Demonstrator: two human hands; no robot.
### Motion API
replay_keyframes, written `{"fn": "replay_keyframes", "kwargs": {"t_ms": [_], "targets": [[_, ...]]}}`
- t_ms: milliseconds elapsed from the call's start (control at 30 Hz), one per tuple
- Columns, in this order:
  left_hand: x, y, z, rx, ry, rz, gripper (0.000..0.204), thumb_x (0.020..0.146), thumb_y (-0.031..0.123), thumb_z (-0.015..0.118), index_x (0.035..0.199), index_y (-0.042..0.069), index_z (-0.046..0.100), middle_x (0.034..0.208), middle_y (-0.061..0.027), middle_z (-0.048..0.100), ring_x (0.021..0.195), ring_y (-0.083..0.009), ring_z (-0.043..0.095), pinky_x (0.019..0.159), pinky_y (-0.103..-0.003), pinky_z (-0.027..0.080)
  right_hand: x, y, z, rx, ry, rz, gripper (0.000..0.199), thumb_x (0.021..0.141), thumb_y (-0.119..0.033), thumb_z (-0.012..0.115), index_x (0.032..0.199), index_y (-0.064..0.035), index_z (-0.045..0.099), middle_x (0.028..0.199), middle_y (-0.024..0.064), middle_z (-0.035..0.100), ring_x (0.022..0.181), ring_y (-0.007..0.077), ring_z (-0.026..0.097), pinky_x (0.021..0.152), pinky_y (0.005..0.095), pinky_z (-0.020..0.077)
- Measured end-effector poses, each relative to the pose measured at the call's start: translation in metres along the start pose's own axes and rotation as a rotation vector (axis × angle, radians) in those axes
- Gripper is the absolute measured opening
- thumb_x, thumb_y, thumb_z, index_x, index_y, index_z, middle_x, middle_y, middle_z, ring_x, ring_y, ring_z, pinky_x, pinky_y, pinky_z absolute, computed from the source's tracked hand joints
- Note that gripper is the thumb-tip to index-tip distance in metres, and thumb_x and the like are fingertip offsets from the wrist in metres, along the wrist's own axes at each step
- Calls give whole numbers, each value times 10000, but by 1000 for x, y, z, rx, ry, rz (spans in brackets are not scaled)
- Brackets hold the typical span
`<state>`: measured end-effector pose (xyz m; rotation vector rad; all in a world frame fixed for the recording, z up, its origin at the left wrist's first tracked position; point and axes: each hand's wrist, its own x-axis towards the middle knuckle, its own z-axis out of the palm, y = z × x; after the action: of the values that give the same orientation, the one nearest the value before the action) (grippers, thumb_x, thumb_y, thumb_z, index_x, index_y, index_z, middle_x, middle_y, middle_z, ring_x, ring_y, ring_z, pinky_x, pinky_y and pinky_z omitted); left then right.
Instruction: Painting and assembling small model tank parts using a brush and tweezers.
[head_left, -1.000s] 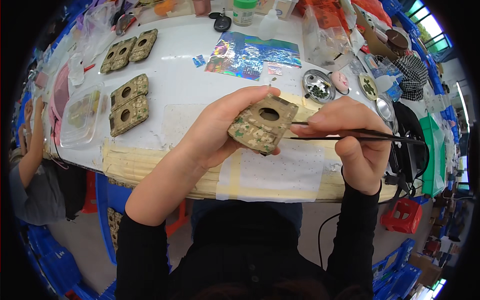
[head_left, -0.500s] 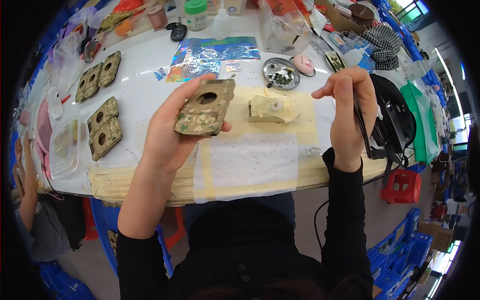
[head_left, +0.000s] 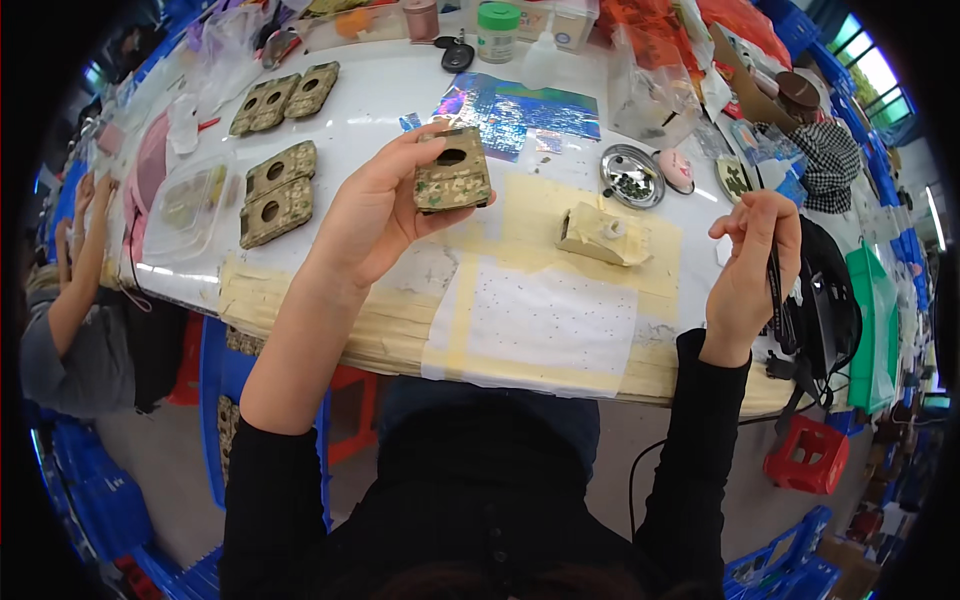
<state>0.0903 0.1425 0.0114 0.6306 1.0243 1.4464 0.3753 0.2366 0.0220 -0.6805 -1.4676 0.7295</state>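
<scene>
My left hand [head_left: 378, 205] is closed around a camouflage-patterned model tank hull [head_left: 458, 178] with a round hole in its top, held above the table. My right hand [head_left: 755, 255] is raised apart from it at the right, fingers curled in. A thin dark strip [head_left: 776, 290] runs along its outer side; whether the hand holds it I cannot tell. Between the hands, a small tape-covered block [head_left: 588, 236] with a whitish blob on top sits on yellow tape. Beyond it, a round metal dish [head_left: 632, 178] holds small dark green pieces.
More camouflage hulls [head_left: 278, 192] lie at the left, beside a clear plastic box [head_left: 190, 220]. Shiny holographic sheet [head_left: 515, 105], a green-lidded jar [head_left: 497, 32] and car keys [head_left: 457, 53] are at the back. A black bag [head_left: 828, 295] and green tray [head_left: 872, 325] stand right. Another person's arm [head_left: 85, 250] shows far left.
The view has shifted, so the table's things appear farther right. My left hand has turned the hull more upright. My right hand's fingers have curled in more.
</scene>
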Motion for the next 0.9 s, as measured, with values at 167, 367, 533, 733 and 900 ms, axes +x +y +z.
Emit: {"fn": "replay_keyframes", "kwargs": {"t_ms": [167, 367, 533, 733, 900], "targets": [[-3, 4, -7, 86, 10, 30, 515, 958, 195, 516, 1406, 42, 313, 1169, -135, 606, 1002, -279, 663, 786, -306, 573, -5, -6, 4, -18, -15, -31, 243, 995, -196, 499, 890, 17, 553, 702, 34, 527, 597, 88, 530, 599, 214, 415], [-11, -6, -21, 138, 121, -13, 565, 925, 181, 580, 1400, 44, 306, 1131, -107, 622, 982, -237, 668, 828, -363, 555, -8, -12, 2, 6, -30, -50, 231, 989, -190, 507, 883, 13, 540, 692, 29, 495, 597, 101, 515, 597, 222, 404], [-13, -5, -33, 139, 155, -45, 485, 912, 186, 606, 1324, 28, 406, 1100, -84, 637, 952, -181, 667, 825, -366, 549, -12, -15, 4, -3, -56, -62, 219, 991, -173, 493, 879, 11, 536, 702, 34, 492, 601, 102, 509, 591, 224, 394], [37, 33, -45, 380, 253, 103, 497, 889, 170, 625, 1312, 11, 417, 1103, -93, 627, 952, -172, 650, 828, -353, 560, -14, -16, 11, -19, -91, -73, 217, 991, -165, 488, 867, 9, 527, 702, 34, 485, 599, 101, 507, 591, 222, 391], [103, 67, -69, 686, 300, -10, 511, 848, 153, 654, 1286, -17, 452, 1121, -121, 605, 960, -182, 641, 812, -356, 580, -16, -14, 7, -55, -81, -88, 227, 994, -165, 477, 841, -1, 512, 759, 44, 488, 607, 98, 500, 584, 224, 394]]}}
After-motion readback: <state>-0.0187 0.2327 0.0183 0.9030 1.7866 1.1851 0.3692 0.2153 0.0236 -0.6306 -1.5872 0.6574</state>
